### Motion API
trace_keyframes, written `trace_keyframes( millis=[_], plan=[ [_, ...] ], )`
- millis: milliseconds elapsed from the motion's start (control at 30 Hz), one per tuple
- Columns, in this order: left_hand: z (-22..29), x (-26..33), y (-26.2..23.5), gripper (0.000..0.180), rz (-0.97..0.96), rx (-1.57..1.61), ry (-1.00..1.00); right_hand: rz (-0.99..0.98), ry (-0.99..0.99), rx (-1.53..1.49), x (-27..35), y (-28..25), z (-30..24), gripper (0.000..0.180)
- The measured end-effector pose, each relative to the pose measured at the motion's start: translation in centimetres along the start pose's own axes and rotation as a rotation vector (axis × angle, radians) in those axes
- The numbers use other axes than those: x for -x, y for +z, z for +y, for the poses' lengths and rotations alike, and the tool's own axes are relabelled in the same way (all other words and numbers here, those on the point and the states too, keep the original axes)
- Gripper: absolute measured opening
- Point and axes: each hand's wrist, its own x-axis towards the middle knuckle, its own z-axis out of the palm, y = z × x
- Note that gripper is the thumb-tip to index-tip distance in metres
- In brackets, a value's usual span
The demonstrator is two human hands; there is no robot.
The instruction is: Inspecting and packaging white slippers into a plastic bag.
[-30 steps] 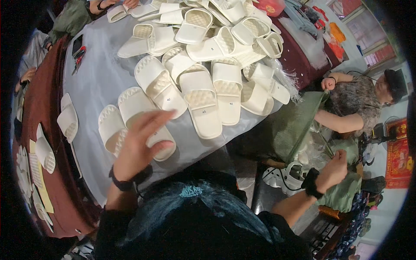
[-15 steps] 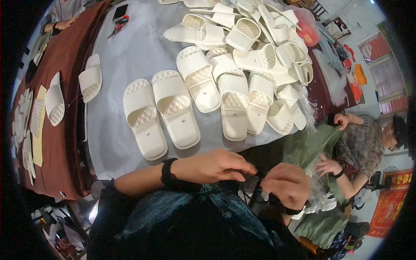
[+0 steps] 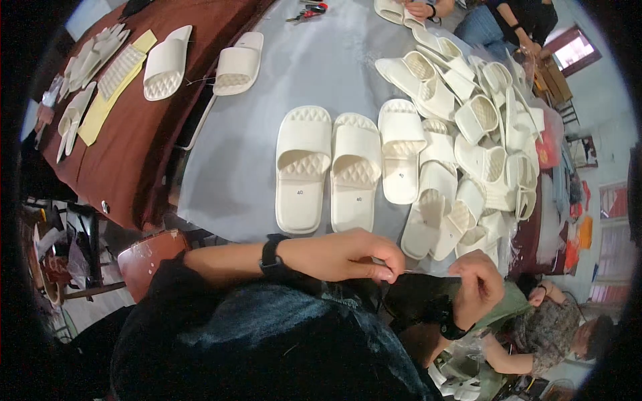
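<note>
My left hand [image 3: 354,256] hovers just off the near edge of the grey tabletop [image 3: 227,194], thumb and forefinger pinched. To its right my right hand [image 3: 479,284] is raised with curled fingers. A thin pale strand [image 3: 428,271] appears to run between their fingertips; its kind is too fine to make out. Just beyond my hands stand two cream slippers side by side, a left one [image 3: 299,207] and a right one [image 3: 352,207], toes pointing away. Another cream slipper [image 3: 400,180] lies right of them, beside a heap of similar slippers [image 3: 478,117].
Red-handled pliers [image 3: 311,11] lie at the table's far end. On the left, brown cloth [image 3: 127,180] bears cream slippers [image 3: 167,63] and yellow paper [image 3: 100,123]. One slipper [image 3: 239,63] bridges the gap between surfaces. A co-worker [image 3: 545,334] sits at lower right; others are far back.
My view has swung right, so the table and slippers appear shifted. My hands have moved slightly apart, and the thin strand between them now shows.
</note>
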Motion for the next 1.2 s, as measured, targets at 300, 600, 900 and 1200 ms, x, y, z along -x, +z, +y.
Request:
trace_keyframes(
  millis=[300,600,900,1200],
  plan=[
    [3.5,6.3,-0.3,0.013,0.397,-0.835,0.004,-0.087,0.185,0.185,-0.9,1.4,4.7,0.003],
    [2.2,8.1,0.5,0.017,0.358,-0.940,-0.184,-0.355,0.048,0.447,-1.7,6.5,7.9,0.018],
    [2.3,9.2,0.9,0.018,0.482,-1.087,-0.262,-0.485,0.039,0.691,0.2,11.3,2.3,0.037],
    [1.4,9.3,0.7,0.014,0.611,-1.046,-0.293,-0.258,0.336,0.150,1.4,9.4,-1.7,0.012]
  ],
)
